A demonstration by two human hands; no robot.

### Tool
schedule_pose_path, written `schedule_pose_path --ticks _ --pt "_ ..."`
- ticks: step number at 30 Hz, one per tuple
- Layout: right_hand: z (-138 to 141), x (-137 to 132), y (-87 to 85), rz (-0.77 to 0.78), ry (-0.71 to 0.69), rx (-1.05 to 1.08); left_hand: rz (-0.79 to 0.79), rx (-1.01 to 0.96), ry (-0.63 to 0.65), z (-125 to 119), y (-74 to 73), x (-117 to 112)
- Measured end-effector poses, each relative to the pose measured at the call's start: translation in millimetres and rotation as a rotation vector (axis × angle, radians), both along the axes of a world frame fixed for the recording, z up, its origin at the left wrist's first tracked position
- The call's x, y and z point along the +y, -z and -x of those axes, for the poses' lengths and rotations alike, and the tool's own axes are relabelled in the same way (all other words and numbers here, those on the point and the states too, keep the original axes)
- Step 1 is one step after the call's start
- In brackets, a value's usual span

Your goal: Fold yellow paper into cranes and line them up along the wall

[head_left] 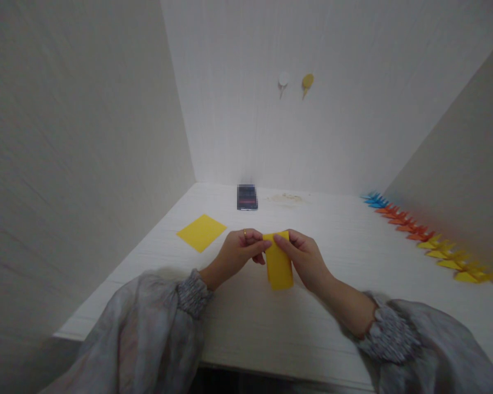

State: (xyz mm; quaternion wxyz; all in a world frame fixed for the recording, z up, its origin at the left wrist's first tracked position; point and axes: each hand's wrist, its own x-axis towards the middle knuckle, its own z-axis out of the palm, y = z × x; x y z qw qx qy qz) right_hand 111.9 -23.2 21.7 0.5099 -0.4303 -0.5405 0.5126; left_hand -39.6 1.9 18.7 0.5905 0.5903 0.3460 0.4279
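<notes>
A folded yellow paper (278,268) is held over the middle of the counter (246,328), somewhat nearer to the front edge than to the far edge. It is kept nearly upright, and it cannot be told whether its lower end touches the counter. Its upper end is pinched from both sides. The grip of the left hand (240,253) is pressed together on the upper left corner of the paper, with thumb and fingers closed on it. The grip of the right hand (306,261) is closed in the same way on the upper right corner. A ring (245,233) is worn on one finger of the left hand. Both wrists are covered by grey sleeves (160,323) with gathered cuffs.

A flat yellow square sheet (201,232) is laid on the counter near the left edge, well apart from the hands. A dark object (247,197), too blurred to be named, is placed near the far edge, and a pale brownish stain (287,198) is seen just beside it. Along the right edge, a row of folded paper pieces is arranged: blue ones (373,200) nearest to the far right corner, then orange ones (402,222), then yellow ones (456,258). On the far wall, a white hook (283,80) and a yellow hook (308,81) are fixed side by side.
</notes>
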Motion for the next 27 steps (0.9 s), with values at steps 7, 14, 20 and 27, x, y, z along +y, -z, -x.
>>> schedule_pose_path --ticks 7,14,20,27 --pt "0.4 0.8 1.5 -0.004 0.002 0.007 -0.013 0.011 0.001 -0.2 -2.0 -1.4" --pt "-0.2 0.2 1.8 -0.007 0.008 0.010 -0.029 0.010 0.010 0.8 -0.5 -1.0" --pt "0.9 0.8 1.6 -0.010 0.028 -0.017 -0.013 -0.001 0.016 1.0 -0.2 -1.1" --pt "0.2 1.0 2.0 -0.006 0.036 -0.026 -0.005 -0.002 0.007 -0.3 -2.0 -1.9"
